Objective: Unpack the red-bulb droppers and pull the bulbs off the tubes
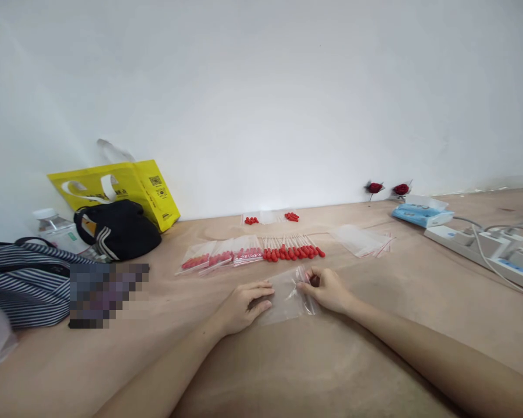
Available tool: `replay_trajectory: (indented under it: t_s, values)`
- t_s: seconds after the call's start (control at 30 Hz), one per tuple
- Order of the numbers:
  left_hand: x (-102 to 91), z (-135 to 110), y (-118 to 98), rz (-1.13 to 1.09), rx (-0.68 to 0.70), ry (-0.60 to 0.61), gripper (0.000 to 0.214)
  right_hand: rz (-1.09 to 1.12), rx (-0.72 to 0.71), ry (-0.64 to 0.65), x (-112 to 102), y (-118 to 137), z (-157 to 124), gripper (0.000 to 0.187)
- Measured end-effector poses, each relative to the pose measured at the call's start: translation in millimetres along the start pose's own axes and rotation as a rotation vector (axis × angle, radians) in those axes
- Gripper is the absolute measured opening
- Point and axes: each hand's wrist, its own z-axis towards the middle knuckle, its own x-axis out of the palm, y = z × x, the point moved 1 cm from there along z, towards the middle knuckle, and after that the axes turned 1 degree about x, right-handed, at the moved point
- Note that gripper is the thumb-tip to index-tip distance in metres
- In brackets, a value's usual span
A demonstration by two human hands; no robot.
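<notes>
A clear zip bag lies flat on the table between my hands. My right hand pinches the bag's zip edge between thumb and fingers. My left hand rests on the bag's opposite end with its fingers stretched out. Just beyond the bag lies a row of red-tipped sticks, their red ends toward me. To their left, several zip bags with red-tipped sticks inside overlap one another. A stack of clear zip bags lies beyond my right hand.
Near the wall lies another clear bag with red pieces at both ends. At left are a yellow bag, a black cap, a plastic bottle and a striped bag. A tissue pack, a power strip and two red roses are at right.
</notes>
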Motion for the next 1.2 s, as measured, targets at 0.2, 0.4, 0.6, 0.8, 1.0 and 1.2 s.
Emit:
replay_trajectory:
  t_s: [0.2,0.4,0.6,0.8,1.0,1.2]
  values:
    - [-0.1,-0.7,6.0,0.044,0.060,-0.028,0.031,0.314,-0.137,-0.085,-12.0,-15.5,17.2,0.027]
    - [-8.2,1.8,17.1,0.286,0.039,-0.213,0.023,0.335,0.125,-0.712,-82.0,-59.1,44.4,0.052]
    - [-22.7,11.6,36.7,0.528,-0.060,-0.435,0.024,-0.104,0.428,-0.791,-113.2,-96.3,47.6,0.067]
    - [-28.0,24.4,58.8,0.624,-0.078,-0.497,0.025,-0.524,0.058,-0.843,-94.7,-76.4,39.6,0.037]
    - [-25.2,30.6,76.4,0.602,0.017,-0.559,0.019,-0.399,-0.614,-0.491,-37.4,-32.3,19.5,0.016]
    - [-27.4,22.4,67.0,0.596,0.174,-0.627,0.018,-0.511,-0.812,-0.089,-10.0,-8.6,1.0,0.013]
